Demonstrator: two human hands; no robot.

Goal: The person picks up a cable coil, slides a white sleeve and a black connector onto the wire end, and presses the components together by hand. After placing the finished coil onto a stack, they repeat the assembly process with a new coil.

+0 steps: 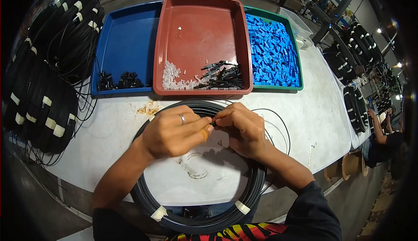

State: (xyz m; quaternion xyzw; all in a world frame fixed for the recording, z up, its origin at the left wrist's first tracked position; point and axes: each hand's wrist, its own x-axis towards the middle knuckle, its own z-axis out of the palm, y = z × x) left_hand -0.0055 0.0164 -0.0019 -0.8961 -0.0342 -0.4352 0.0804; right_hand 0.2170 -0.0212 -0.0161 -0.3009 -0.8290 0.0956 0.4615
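Observation:
My left hand (176,130), with a ring on one finger, and my right hand (244,130) meet fingertip to fingertip above the far side of a black cable coil (143,189). Both are closed in a pinch around a small black piece (213,122), mostly covered by the fingers. The coil lies partly on the white table and overhangs its near edge, bound with pale tape (159,213). From it a thin loose length of cable (288,132) curves out to the right of my right hand.
Behind the hands stand a blue tray (130,28) with black parts, a red tray (200,28) with white pieces and dark slim parts, and a green tray (299,73) of blue connectors. Stacked cable coils (39,106) flank the left side. A person (383,141) is at far right.

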